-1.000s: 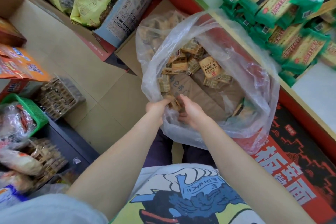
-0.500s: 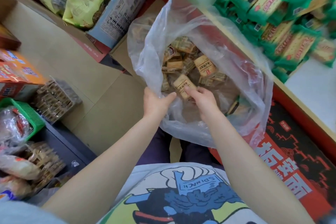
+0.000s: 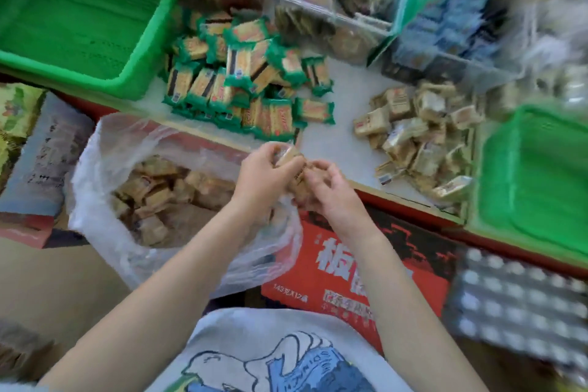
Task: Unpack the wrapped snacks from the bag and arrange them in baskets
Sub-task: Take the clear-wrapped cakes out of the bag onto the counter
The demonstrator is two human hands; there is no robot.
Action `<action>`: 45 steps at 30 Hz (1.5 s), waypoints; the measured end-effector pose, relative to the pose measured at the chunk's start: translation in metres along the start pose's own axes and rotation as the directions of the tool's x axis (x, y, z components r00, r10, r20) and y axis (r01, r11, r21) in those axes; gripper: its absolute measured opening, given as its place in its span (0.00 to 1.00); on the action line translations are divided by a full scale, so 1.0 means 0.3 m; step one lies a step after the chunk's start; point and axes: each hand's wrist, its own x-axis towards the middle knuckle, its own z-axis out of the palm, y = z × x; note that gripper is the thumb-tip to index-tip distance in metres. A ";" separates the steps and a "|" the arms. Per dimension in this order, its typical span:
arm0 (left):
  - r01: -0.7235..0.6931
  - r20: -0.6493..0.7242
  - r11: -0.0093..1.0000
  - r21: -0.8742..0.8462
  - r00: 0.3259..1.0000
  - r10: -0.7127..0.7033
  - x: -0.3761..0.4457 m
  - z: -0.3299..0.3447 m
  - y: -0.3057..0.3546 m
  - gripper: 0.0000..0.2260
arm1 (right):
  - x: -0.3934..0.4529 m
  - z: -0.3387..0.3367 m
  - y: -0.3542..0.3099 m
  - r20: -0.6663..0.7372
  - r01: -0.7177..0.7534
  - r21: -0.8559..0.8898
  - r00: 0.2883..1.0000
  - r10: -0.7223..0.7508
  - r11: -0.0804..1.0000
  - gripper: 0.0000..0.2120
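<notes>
— Two hands, one load: my left hand (image 3: 265, 175) and right hand (image 3: 331, 191) curl their fingers round tan snacks (image 3: 294, 162), above the bag (image 3: 133, 188).
— Advice?
— Keep both cupped; set down beside the tan pile (image 3: 420, 137) on the counter (image 3: 334, 140), then fill the basket (image 3: 534, 175).

thin clear plastic bag (image 3: 105, 200); glossy snack wrappers (image 3: 413, 134).

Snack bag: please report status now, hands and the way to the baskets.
Left hand and right hand gripping tan snacks above bag. Green basket right, nothing blocking.
</notes>
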 end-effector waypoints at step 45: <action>0.454 -0.490 0.572 0.683 0.866 -0.101 -0.161 -0.356 -0.741 0.25 | 0.221 0.376 0.345 0.209 -0.166 -0.519 0.927 0.312 0.839 0.10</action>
